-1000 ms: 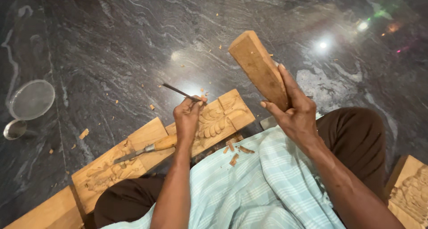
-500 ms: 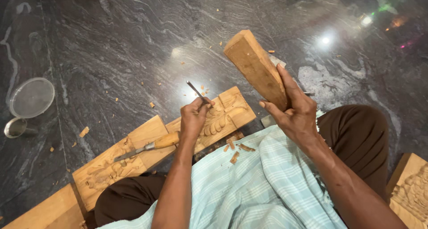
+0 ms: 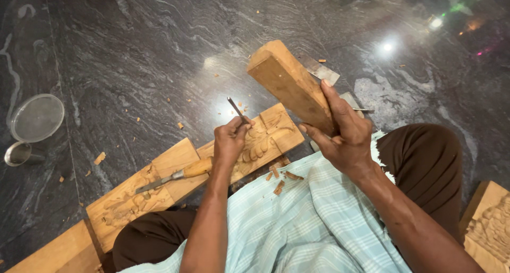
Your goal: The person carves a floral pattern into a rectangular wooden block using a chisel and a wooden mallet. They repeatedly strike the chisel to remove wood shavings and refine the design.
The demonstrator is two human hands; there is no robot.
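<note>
the left hand (image 3: 229, 140) grips a thin chisel (image 3: 237, 110) set on the carved panel (image 3: 265, 137). the right hand (image 3: 345, 132) clenches a wooden mallet block (image 3: 289, 84), raised above the panel. step in hand: carving; a strike needs the block aligned over the chisel.

We see a woodcarver's floor workshop: we sit on a polished dark stone floor (image 3: 133, 49) strewn with wood chips (image 3: 100, 157). A relief-carved wooden plank (image 3: 175, 172) lies before us with a wooden-handled chisel (image 3: 178, 175) on it, and another carved panel (image 3: 491, 225) sits at the right edge.
</note>
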